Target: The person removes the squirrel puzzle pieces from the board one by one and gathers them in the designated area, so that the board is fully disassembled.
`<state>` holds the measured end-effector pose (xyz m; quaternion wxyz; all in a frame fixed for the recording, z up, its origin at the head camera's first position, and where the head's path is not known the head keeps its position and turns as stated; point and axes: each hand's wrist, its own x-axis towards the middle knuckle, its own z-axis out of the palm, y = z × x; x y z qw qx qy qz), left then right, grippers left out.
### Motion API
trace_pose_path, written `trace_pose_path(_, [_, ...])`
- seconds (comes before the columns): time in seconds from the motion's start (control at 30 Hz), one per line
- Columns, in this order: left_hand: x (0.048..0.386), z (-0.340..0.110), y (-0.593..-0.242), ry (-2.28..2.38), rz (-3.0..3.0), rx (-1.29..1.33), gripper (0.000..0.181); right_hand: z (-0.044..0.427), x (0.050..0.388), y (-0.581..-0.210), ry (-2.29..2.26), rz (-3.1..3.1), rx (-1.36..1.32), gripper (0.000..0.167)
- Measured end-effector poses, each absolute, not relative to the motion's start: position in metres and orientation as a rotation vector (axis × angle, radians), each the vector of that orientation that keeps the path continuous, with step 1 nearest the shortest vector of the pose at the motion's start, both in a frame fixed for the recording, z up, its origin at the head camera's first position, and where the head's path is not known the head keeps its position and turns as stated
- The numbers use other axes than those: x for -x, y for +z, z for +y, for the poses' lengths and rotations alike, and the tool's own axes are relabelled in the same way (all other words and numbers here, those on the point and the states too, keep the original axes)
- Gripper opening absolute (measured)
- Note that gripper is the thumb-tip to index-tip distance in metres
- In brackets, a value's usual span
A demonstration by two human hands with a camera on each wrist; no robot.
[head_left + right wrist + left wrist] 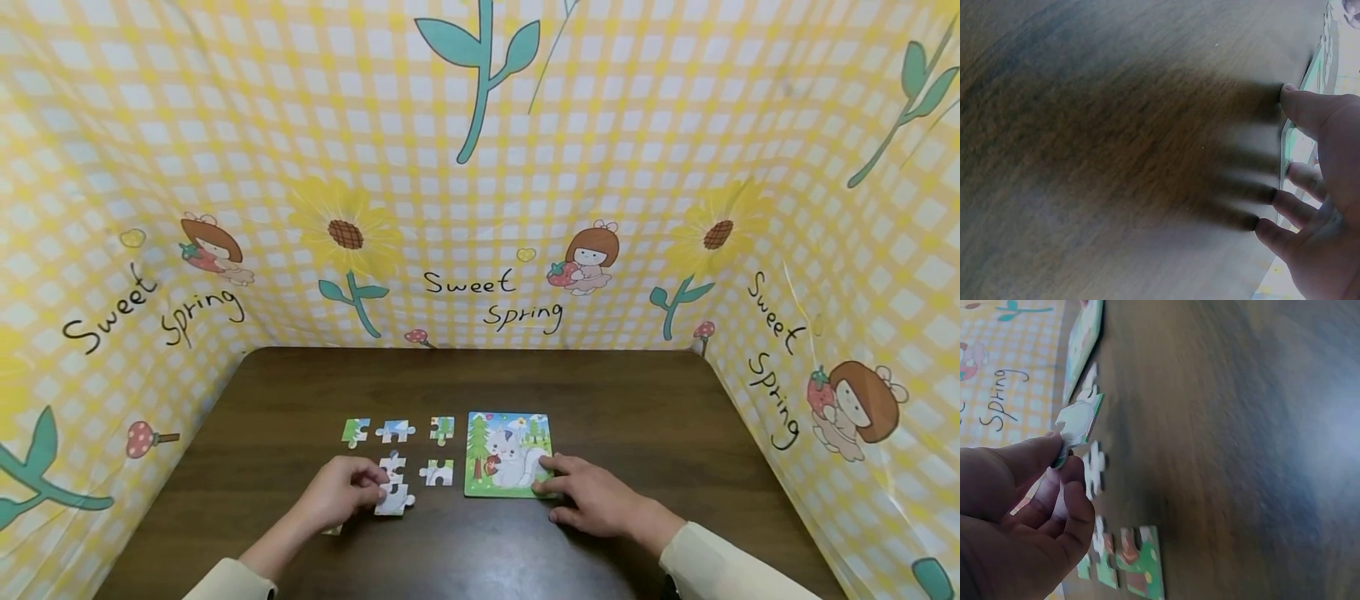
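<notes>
My left hand (336, 493) pinches a white jigsaw puzzle piece (393, 502) between thumb and fingertips. In the left wrist view that jigsaw puzzle piece (1077, 420) shows a green edge and is tilted above the table. Just beyond it lies another piece (392, 467), partly covered by the fingers. My right hand (596, 497) is at the right edge of a picture board (517, 485) showing a squirrel with a strawberry. Its fingertips touch the board's edge and the table, fingers spread. The right wrist view shows only a sliver of the board (1285, 150).
Loose puzzle pieces form rough rows left of the board, including a green one (356, 430), a blue-white one (394, 431) and a white one (437, 472). A green-brown piece (1141, 569) lies near the left wrist. Checked cloth (480, 208) walls in the dark table (600, 383).
</notes>
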<state>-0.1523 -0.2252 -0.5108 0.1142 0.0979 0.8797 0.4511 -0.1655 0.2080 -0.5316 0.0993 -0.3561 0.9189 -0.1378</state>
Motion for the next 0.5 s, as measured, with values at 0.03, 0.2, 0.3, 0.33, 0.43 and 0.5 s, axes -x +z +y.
trace_pose_path(0.03, [0.151, -0.227, -0.512, 1.312, 2.589, -0.298, 0.012, 0.208, 0.165, -0.532, -0.406, 2.718, 1.054, 0.041])
trace_pose_path(0.2, [0.149, -0.232, -0.516, 1.205, 2.699, -0.327, 0.011, 0.208, 0.164, -0.532, -0.405, 2.717, 1.053, 0.042])
trace_pose_path(0.3, [0.148, -0.232, -0.520, 1.116, 2.765, -0.321, 0.011, 0.208, 0.164, -0.532, -0.410, 2.715, 1.049, 0.042])
trace_pose_path(0.33, [0.148, -0.232, -0.521, 1.088, 2.780, -0.320, 0.012, 0.208, 0.164, -0.532, -0.410, 2.715, 1.048, 0.042])
trace_pose_path(0.43, [0.146, -0.232, -0.524, 1.032, 2.815, -0.346, 0.014, 0.208, 0.164, -0.531, -0.415, 2.716, 1.047, 0.042])
trace_pose_path(0.5, [0.145, -0.231, -0.525, 1.010, 2.834, -0.360, 0.014, 0.208, 0.164, -0.530, -0.417, 2.718, 1.048, 0.041])
